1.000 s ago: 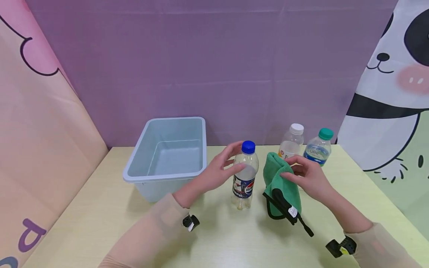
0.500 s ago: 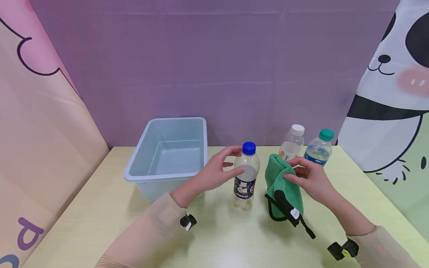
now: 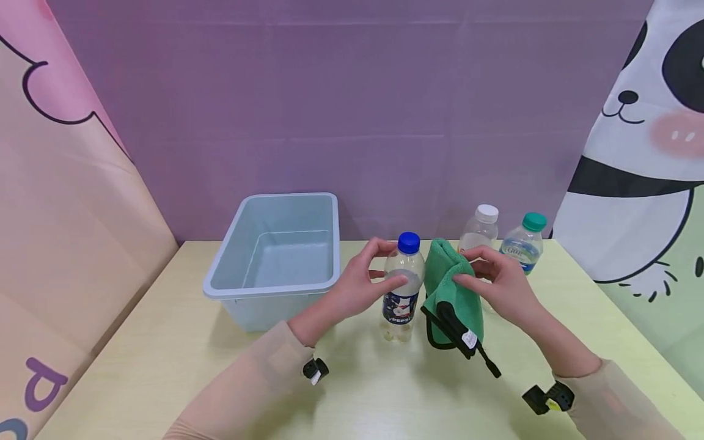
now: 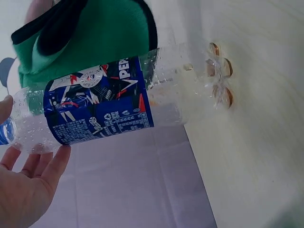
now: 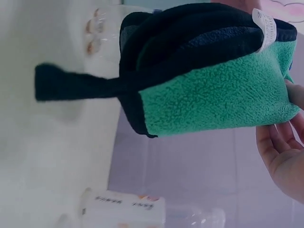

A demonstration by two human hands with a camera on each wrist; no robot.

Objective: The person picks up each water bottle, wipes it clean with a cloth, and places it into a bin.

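Head view, three bottles [image 3: 399, 308], one cloth [image 3: 447, 286]

We find the right hand [image 3: 505, 287] has carried the green cloth [image 3: 443, 282] leftward and slightly higher in the frame, close beside the blue-capped bottle [image 3: 399, 304], whose label [image 4: 97, 102] has turned, its round logo leaving head view.

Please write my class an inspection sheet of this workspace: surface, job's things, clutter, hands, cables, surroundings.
Surface: pale table.
Job's things: Pepsi bottle, blue-capped, upright; green cloth with black edging.
Clutter: white-capped bottle and green-capped bottle, back right; blue bin, left.
Hands: left hand holds the Pepsi bottle; right hand pinches the green cloth.
Cables: nothing seen.
Surroundings: purple backdrop behind; panda print on the right.
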